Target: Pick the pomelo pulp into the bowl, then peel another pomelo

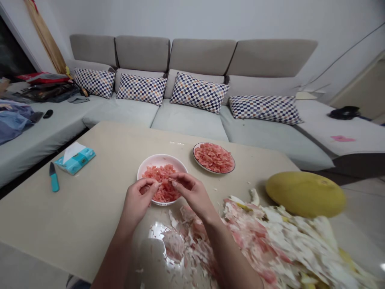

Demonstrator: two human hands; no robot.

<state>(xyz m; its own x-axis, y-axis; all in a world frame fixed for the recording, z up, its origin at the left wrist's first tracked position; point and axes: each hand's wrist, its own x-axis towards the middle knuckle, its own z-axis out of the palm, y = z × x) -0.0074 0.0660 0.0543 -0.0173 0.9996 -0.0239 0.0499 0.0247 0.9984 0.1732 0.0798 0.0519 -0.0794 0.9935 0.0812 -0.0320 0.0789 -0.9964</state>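
The pink fruit pulp lies loose in a white bowl on the table, directly below the fingertips of both hands and reaching a little beyond them towards the far rim. The left hand comes in over the near left side of the bowl, its thumb and forefinger brought together in a pinch, with the other fingers curled under. The right hand comes over the right side, thumb and forefinger close together and pointing left, so that the two sets of fingertips face each other across a narrow gap above the pulp. Whether either pinch has hold of a scrap of fruit is too small to tell. Beyond the right hand, up and to the right of the bowl and apart from it, a dark-rimmed plate carries more of the same pulp, heaped in pieces. Peel and membrane scraps spread beneath the right forearm and away to the right, just in front of a whole yellow fruit, which is well apart from both hands
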